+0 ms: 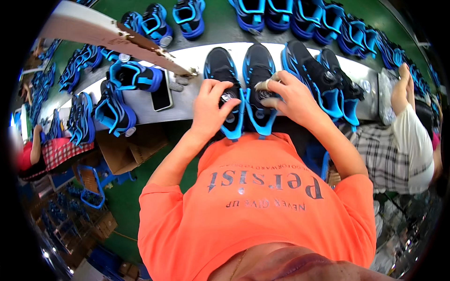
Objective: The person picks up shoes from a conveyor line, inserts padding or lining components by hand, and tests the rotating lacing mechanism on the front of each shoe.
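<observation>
Two black sneakers with bright blue linings stand side by side before me, toes pointing away: a left one (220, 65) and a right one (258, 63). My left hand (210, 104) has thumb and fingers closed around a round lacing dial (227, 97) on the left sneaker's tongue. On the right sneaker, my right hand (291, 96) pinches at the dial (265, 95), partly hidden by the fingers. Pale covers sit on my right thumb and a finger. Another pair of matching sneakers (307, 68) lies just right of my right hand.
More sneakers (117, 110) and a phone (162, 96) lie left on the metal bench (185, 105). A worn pale beam (108, 35) slants above. Sneakers (187, 18) line the green surface beyond. Co-workers sit on both sides, one in a checked garment (382, 152). A cardboard box (119, 152) stands below.
</observation>
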Action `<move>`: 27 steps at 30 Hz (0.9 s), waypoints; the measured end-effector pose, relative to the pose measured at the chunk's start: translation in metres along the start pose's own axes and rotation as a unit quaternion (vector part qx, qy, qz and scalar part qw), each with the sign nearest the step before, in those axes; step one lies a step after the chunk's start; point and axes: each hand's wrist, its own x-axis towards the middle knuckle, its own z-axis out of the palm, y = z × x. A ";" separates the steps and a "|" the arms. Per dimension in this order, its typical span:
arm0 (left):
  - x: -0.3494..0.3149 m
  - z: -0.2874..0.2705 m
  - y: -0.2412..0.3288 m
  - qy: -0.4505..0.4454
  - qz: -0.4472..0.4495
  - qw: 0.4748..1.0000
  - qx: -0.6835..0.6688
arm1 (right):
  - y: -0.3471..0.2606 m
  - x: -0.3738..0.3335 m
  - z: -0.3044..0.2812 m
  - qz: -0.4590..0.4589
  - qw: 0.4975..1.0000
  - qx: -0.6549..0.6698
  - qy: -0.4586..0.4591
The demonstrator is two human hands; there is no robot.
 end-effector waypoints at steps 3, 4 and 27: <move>0.001 0.006 -0.004 0.007 0.033 0.999 -0.011 | 0.000 0.007 0.005 -0.035 0.999 0.040 -0.007; 0.002 0.001 -0.003 -0.025 0.028 0.999 -0.023 | -0.003 0.005 0.005 0.037 0.999 0.017 -0.012; 0.012 -0.013 0.002 -0.096 -0.039 0.992 -0.075 | 0.013 0.008 -0.008 0.003 0.995 0.067 -0.079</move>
